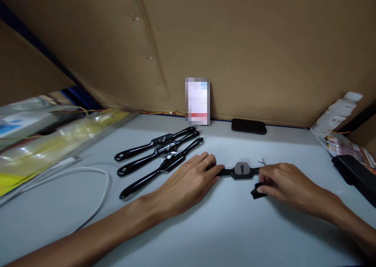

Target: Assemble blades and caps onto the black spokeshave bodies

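Black and slim, the two-handled tool (241,170) lies flat on the pale tabletop (205,228) between our two hands, its grey centre block facing up. A tiny bright metal piece (261,161) sits on the table just behind its right end. We see few containers: a white plastic bottle (337,112) lies tilted at the far right, cap on, contents not visible, next to a printed packet (349,149); a clear bag (44,145) with yellow contents stretches along the left edge. To the left of the tool lie three more black two-handled tools (158,155), side by side and slanting, close to our left hand but not touching it. A white cable (96,181) loops over the table further left. A dark phone (248,126) rests flat by the cardboard wall (235,44), and a blurred card (197,101) stands against that wall. A black object (355,173) sits at the right edge. Nothing blocks the tool in the middle. Our left hand (188,181) lies loosely open, palm down, fingertips touching the tool's left handle. Our right hand (282,183) curls its fingers around the right handle and a small black part (257,191) beneath it.
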`<state>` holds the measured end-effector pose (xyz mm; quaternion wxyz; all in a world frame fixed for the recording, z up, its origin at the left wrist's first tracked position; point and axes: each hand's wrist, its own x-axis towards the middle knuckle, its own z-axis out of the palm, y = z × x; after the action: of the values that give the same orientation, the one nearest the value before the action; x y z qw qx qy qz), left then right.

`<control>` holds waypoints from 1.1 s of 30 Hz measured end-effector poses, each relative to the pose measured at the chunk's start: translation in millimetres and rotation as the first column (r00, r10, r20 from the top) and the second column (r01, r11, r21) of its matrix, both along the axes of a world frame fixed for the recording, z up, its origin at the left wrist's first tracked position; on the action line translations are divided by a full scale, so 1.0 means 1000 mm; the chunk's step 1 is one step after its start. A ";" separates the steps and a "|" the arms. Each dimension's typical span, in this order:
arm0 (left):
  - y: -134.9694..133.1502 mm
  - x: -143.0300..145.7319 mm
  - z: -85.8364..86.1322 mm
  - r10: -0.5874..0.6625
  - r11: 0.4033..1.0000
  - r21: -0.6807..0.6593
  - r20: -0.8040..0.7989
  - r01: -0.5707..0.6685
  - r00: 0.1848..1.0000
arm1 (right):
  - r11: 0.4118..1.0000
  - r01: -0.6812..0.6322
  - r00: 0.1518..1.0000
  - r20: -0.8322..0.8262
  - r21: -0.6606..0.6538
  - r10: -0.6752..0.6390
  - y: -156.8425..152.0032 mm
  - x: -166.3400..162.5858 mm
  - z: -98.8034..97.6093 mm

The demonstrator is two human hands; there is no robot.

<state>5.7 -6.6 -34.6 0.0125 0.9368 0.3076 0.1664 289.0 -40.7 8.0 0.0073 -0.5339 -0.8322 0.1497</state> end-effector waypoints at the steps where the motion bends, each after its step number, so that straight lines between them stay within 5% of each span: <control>1: 0.000 0.000 0.000 -0.002 1.000 -0.002 0.000 0.002 1.000 | 0.999 -0.021 0.998 -0.060 -0.038 0.019 0.000 0.000 -0.001; 5: -0.001 0.000 0.002 -0.001 1.000 -0.009 -0.001 0.001 1.000 | 0.991 -0.094 0.950 -0.305 -0.095 0.061 0.005 -0.001 -0.003; 10: -0.001 0.001 0.002 -0.003 1.000 -0.002 -0.008 0.003 1.000 | 0.978 0.084 0.878 -0.478 0.189 0.017 0.014 -0.011 -0.016; 19: -0.001 0.002 0.000 -0.004 1.000 0.021 -0.001 0.004 1.000 | 0.961 0.053 0.884 -0.460 0.272 0.081 0.017 -0.025 -0.028; 23: -0.001 0.002 0.001 -0.006 1.000 0.021 -0.004 0.006 1.000 | 0.946 0.132 0.897 -0.441 0.295 0.013 0.023 -0.020 -0.024; 28: -0.001 0.001 -0.001 -0.012 1.000 0.024 -0.007 0.012 1.000 | 0.855 0.286 0.926 -0.354 0.433 -0.130 0.040 0.016 -0.010; 33: -0.001 0.001 -0.001 -0.005 1.000 -0.003 0.002 0.005 1.000 | 0.929 0.272 0.946 -0.247 0.251 -0.210 0.050 0.036 -0.013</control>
<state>6.2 -7.1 -35.3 0.0146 0.9373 0.3056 0.1670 325.3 9.6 -5.3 0.1919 -0.6067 -0.7668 0.0847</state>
